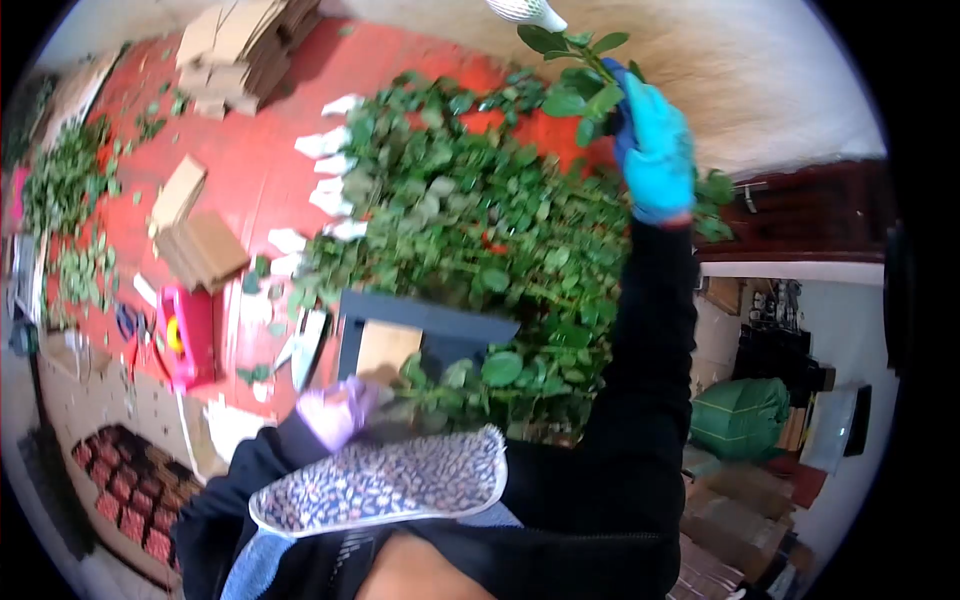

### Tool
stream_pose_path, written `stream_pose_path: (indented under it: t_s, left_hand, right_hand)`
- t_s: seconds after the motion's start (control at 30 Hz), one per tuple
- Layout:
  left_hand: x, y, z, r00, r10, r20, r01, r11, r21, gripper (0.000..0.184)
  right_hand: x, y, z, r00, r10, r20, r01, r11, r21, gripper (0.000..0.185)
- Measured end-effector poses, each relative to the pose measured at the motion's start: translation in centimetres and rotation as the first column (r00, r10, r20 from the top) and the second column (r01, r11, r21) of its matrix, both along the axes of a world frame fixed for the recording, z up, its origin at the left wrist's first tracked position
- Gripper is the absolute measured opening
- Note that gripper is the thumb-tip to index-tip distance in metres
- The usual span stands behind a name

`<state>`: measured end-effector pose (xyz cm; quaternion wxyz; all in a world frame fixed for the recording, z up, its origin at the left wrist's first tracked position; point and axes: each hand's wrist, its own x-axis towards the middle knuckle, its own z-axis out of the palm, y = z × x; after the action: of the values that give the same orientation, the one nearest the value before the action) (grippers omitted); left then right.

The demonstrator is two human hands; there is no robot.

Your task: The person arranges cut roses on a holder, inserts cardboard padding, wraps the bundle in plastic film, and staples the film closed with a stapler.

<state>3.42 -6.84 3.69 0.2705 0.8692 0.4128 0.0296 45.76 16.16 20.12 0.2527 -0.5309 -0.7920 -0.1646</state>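
At the upper right my right hand (657, 150), in a teal glove, is closed around a leafy rose stem (590, 85). A white mesh sleeve (528, 12) covers the head of that stem at the top edge of the view. My left hand (335, 412), in a lilac glove, is near my apron, beside a dark grey frame-like tray (465, 327) with brown cardboard in it. Blur hides how its fingers are set. Between my hands lies a broad heap of leafy stems (480, 210), several with white-covered heads (325, 143) pointing left.
Folded cardboard (235, 55) is stacked at the back of the red table (250, 130). Cardboard pieces (203, 250), a pink holder (187, 335) and scissors (130, 322) lie at left. More cut greenery (65, 185) sits farther left. A green bundle (740, 417) is on the floor at right.
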Motion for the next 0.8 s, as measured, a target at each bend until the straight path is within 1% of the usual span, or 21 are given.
stream_pose_path:
  t_s: [0.07, 0.13, 0.2, 0.23, 0.27, 0.33, 0.37, 0.4, 0.43, 0.53, 0.6, 0.63, 0.67, 0.73, 0.77, 0.8]
  left_hand:
    - [0.0, 0.5, 1.7, 0.986, -0.104, -0.132, 0.091, 0.991, -0.101, 0.045]
    - [0.2, 1.2, 3.5, 0.991, -0.130, -0.029, 0.129, 0.991, -0.041, 0.043]
    - [0.3, 1.1, 3.5, 0.997, -0.056, -0.055, 0.042, 0.971, -0.235, 0.043]
    - [-0.1, 1.1, 3.5, 0.997, -0.028, 0.076, 0.047, 0.965, -0.258, 0.043]
    - [-0.4, 1.2, 3.4, 0.997, -0.021, 0.073, 0.039, 0.966, -0.256, 0.043]
    - [-0.3, 1.2, 3.3, 0.992, -0.043, 0.119, 0.072, 0.965, -0.253, 0.042]
    - [-0.1, 1.8, 4.2, 0.993, -0.106, 0.048, 0.115, 0.959, -0.259, 0.043]
    - [-0.1, 1.6, 3.8, 0.993, -0.108, 0.053, 0.118, 0.958, -0.263, 0.043]
    - [-0.2, 1.4, 3.1, 0.990, -0.020, 0.138, 0.070, 0.928, -0.366, 0.045]
    - [0.0, 2.0, 2.8, 0.979, -0.053, 0.198, 0.121, 0.929, -0.350, 0.050]
    - [0.2, 2.0, 2.5, 0.974, 0.026, 0.225, 0.074, 0.903, -0.424, 0.049]
    - [0.4, 2.2, 2.5, 0.971, 0.054, 0.234, 0.058, 0.892, -0.448, 0.048]
    - [0.9, 2.6, 3.2, 0.977, 0.141, 0.163, -0.016, 0.803, -0.596, 0.048]
    - [1.1, 2.6, 2.9, 0.973, 0.210, 0.091, -0.082, 0.692, -0.718, 0.047]
    - [0.7, 1.8, 1.7, 0.982, 0.110, 0.156, -0.009, 0.842, -0.540, 0.049]
    - [0.6, 2.1, 2.5, 0.982, 0.024, 0.185, 0.061, 0.896, -0.439, 0.051]
  right_hand:
    - [-5.3, -5.7, 2.6, 0.983, 0.049, 0.175, -0.038, 0.997, -0.069, 0.058]
    - [-8.0, -10.9, 2.0, 0.953, 0.223, 0.206, -0.169, 0.954, -0.249, 0.056]
    - [-10.8, -15.9, 0.6, 0.937, 0.254, 0.240, -0.077, 0.819, -0.569, 0.053]
    - [-11.4, -17.7, -0.6, 0.936, 0.298, 0.188, -0.114, 0.762, -0.637, 0.052]
    - [-11.8, -19.4, -2.1, 0.933, 0.332, 0.140, -0.145, 0.702, -0.697, 0.050]
    - [-12.0, -22.4, -6.1, 0.950, 0.298, 0.096, -0.126, 0.645, -0.754, 0.047]
    - [-12.0, -23.3, -7.7, 0.950, 0.290, 0.120, -0.092, 0.622, -0.778, 0.044]
    - [-12.0, -24.2, -9.0, 0.949, 0.280, 0.143, -0.055, 0.597, -0.800, 0.042]
    - [-11.8, -24.8, -10.3, 0.951, 0.281, 0.131, -0.070, 0.606, -0.793, 0.039]
    - [-12.1, -25.4, -11.4, 0.950, 0.277, 0.144, -0.062, 0.619, -0.783, 0.039]
    - [-12.1, -25.2, -11.4, 0.951, 0.275, 0.139, -0.070, 0.633, -0.771, 0.037]
    - [-12.0, -25.1, -11.1, 0.949, 0.282, 0.137, -0.064, 0.601, -0.797, 0.035]
    - [-12.0, -25.0, -10.8, 0.947, 0.291, 0.135, -0.058, 0.567, -0.822, 0.034]
    - [-12.4, -24.7, -10.3, 0.939, 0.303, 0.164, -0.029, 0.544, -0.838, 0.032]
    - [-12.5, -24.7, -10.4, 0.942, 0.290, 0.167, -0.007, 0.516, -0.856, 0.032]
    - [-12.6, -24.6, -10.5, 0.944, 0.289, 0.160, -0.013, 0.517, -0.856, 0.030]
